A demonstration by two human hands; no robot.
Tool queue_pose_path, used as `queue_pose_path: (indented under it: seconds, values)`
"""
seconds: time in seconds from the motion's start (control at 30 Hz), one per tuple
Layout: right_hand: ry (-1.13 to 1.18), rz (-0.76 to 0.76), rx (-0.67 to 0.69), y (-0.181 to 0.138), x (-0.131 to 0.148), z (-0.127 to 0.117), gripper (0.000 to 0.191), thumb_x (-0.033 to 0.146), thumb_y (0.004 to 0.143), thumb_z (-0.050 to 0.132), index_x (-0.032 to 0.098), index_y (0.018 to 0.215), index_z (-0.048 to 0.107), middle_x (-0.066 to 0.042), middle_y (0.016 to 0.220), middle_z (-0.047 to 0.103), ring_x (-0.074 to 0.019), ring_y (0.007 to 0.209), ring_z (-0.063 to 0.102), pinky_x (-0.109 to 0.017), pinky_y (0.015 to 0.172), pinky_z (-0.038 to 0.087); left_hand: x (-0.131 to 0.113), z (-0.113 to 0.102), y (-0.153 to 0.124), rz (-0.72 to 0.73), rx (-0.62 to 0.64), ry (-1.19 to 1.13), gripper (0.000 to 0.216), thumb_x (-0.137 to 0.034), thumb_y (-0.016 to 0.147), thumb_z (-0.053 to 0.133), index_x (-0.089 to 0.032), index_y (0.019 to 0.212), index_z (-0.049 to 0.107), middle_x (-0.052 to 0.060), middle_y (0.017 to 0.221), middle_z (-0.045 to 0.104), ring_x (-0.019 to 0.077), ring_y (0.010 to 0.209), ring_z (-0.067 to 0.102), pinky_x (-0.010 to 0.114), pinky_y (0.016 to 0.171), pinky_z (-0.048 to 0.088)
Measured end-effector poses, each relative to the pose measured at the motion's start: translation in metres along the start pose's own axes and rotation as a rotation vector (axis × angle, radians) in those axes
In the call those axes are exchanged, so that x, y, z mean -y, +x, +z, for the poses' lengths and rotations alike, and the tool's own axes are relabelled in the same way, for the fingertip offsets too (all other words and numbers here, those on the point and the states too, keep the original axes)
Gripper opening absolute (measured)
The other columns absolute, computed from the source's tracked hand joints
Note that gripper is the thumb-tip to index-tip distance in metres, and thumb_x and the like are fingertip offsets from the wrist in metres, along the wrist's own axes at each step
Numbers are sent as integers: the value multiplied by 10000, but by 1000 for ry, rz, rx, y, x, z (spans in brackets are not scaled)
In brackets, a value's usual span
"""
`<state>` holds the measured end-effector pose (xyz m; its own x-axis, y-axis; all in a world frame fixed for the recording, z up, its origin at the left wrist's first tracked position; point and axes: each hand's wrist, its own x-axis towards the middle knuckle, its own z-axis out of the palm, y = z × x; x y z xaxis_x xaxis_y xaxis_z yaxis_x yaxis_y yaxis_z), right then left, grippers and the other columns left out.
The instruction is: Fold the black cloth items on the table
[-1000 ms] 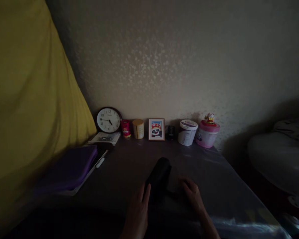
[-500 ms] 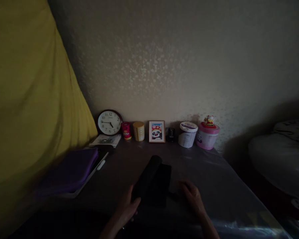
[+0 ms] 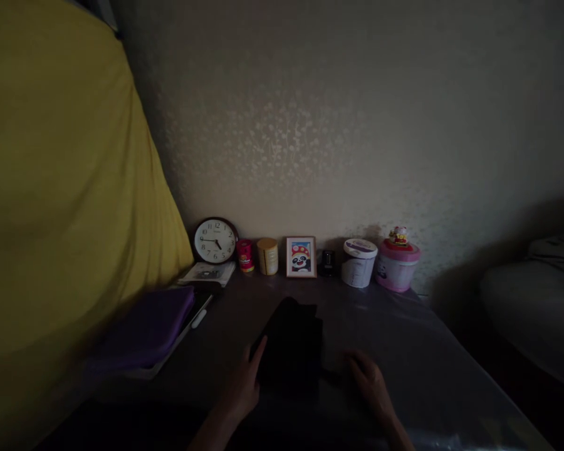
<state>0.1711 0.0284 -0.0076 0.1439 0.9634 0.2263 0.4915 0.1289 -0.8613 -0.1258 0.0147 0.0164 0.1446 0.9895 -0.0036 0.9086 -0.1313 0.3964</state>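
A black folding umbrella (image 3: 291, 351), closed but with its dark cloth folds loose, lies over the near middle of the table. Its outline is very dim. My left hand (image 3: 247, 379) grips its left side, thumb along the top and the other fingers hidden underneath. To the right, a short dark strap (image 3: 329, 376) runs from the umbrella toward my right hand (image 3: 369, 379). The fingers of that hand are curled in a pinch at the strap's end; the exact contact is lost in shadow.
Along the wall stand a clock (image 3: 215, 240), a red can (image 3: 245, 255), a yellow tin (image 3: 267, 256), a panda picture frame (image 3: 301, 257), a white tub (image 3: 358, 263) and a pink tub (image 3: 397, 265). At left, a purple case (image 3: 150, 326) lies beside a yellow curtain (image 3: 75, 188).
The umbrella has turned in my left hand, so a broader spread of dark folds shows instead of a narrow roll. My right hand stays near the strap. The view has tilted slightly up.
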Motion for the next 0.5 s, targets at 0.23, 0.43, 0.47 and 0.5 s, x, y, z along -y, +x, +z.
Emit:
queue_pose_path:
  seconds: [0.23, 0.43, 0.47, 0.5]
  values:
    - [28, -25, 1, 2, -1, 0, 357, 436, 720, 468, 186, 863, 678, -75, 858, 693, -229, 802, 626, -303, 715, 482, -10, -34, 1, -76, 88, -532, 694, -187, 654, 464, -186, 1324, 281, 77, 1042, 609, 143, 751, 598, 255, 650, 456]
    - [110, 7, -28, 1, -9, -1, 407, 464, 750, 449, 162, 927, 657, -66, 894, 685, -218, 842, 621, -268, 713, 481, -27, -51, -10, -86, 186, -714, 360, -443, 747, 369, -145, 725, 571, -20, 490, 497, 127, 498, 515, 273, 564, 445]
    - [117, 11, -39, 1, -9, -2, 419, 472, 750, 444, 156, 926, 656, -67, 890, 684, -218, 836, 622, -263, 704, 481, -30, -50, -10, -80, 140, -690, 330, -423, 724, 406, -144, 789, 570, -7, 532, 532, 148, 550, 546, 295, 612, 455]
    - [117, 11, -54, 1, -9, -2, 429, 480, 742, 448, 150, 917, 658, -72, 886, 684, -221, 830, 623, -264, 700, 483, -34, -49, -10, -69, 78, -661, 326, -382, 693, 449, -142, 882, 561, 19, 627, 584, 175, 665, 581, 316, 695, 454]
